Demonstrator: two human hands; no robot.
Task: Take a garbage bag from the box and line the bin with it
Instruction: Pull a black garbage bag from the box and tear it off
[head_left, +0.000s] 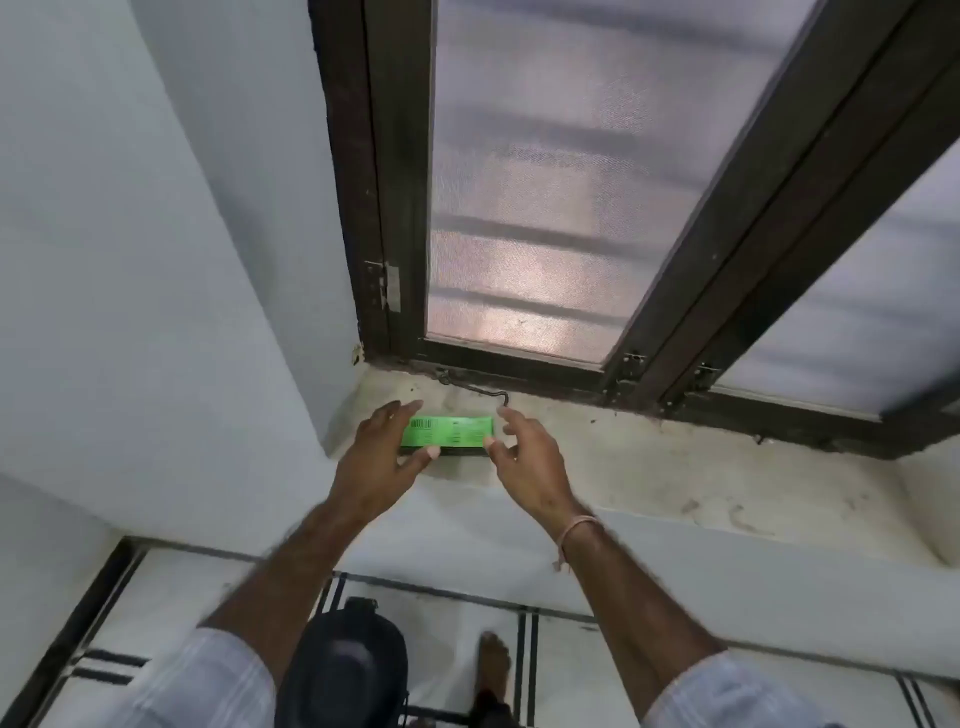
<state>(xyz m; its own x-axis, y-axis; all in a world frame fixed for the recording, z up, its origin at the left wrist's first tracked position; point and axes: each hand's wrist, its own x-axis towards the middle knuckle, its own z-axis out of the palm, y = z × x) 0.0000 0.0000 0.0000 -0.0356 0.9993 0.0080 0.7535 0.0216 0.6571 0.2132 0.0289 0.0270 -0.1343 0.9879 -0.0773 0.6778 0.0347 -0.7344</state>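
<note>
2 hands (382, 457) (524, 460) flank box (449, 435) on sill (675, 467), hook (478, 389) behind

A home room: painted white walls (130, 260), a dark-framed window (675, 249) with frosted glass, a stained stone sill (649, 467), tiled floor (597, 675).

The left hand (387, 441) covers the 9 o'clock end of the green box (449, 434), whose print is too small to read, and the right hand (524, 457) hides its 3 o'clock corner behind the thumb. At 6 o'clock a dark, blurred object (345, 670) is cut off by the bottom edge, as are both sleeves (208, 686).
</note>
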